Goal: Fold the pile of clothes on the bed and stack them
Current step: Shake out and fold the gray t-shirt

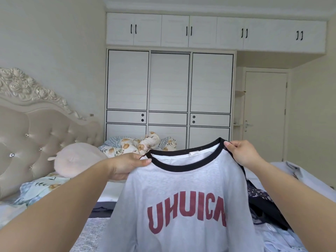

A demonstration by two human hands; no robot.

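Note:
A light grey T-shirt [181, 188] with a black collar and red letters hangs in the air in front of me, its front facing me. My left hand [125, 166] pinches its left shoulder beside the collar. My right hand [241, 151] pinches the right shoulder at the collar's other end. The shirt's lower part runs out of the bottom of the view. More clothes, dark and dotted [261, 199], lie on the bed to the right, partly hidden behind the shirt and my right arm.
The bed [94, 231] has a pale patterned cover, a tufted headboard [36, 128] at left, a pink cushion [78, 159] and a floral quilt [141, 144] at the far side. A white wardrobe [169, 95] and a door [265, 113] stand behind.

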